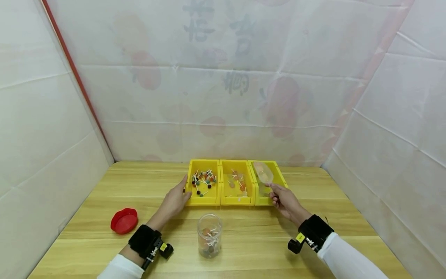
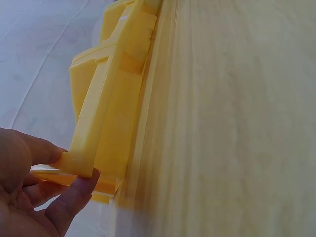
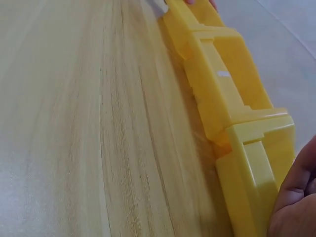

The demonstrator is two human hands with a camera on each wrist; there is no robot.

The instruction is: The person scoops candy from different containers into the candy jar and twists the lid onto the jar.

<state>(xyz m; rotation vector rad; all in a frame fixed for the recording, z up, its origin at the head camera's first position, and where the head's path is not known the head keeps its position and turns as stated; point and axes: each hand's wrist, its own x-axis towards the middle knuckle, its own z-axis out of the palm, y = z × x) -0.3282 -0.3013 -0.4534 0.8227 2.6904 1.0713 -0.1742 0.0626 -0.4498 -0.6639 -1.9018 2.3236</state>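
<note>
Three yellow bins stand side by side. The left bin [image 1: 203, 200] contains lollipops with dark, orange and green heads, and the middle bin [image 1: 238, 200] has orange and pale ones. My left hand [image 1: 175, 198] pinches the near left corner of the left bin; thumb and fingers sit around its rim in the left wrist view [image 2: 94, 123]. A translucent scoop [image 1: 263, 173] is held by its handle in my right hand [image 1: 285, 200], over the right bin [image 1: 278, 174]. The scoop partly hides what that bin holds. In the right wrist view, only part of my right hand [image 3: 296, 202] shows, beside the bin.
A clear jar [image 1: 210, 242] with some lollipops inside stands upright in front of the bins, between my forearms. To the left lies a red scalloped lid or dish [image 1: 124, 221]. Behind the wooden table [image 1: 251, 232] hangs a white printed sheet [image 1: 223, 100].
</note>
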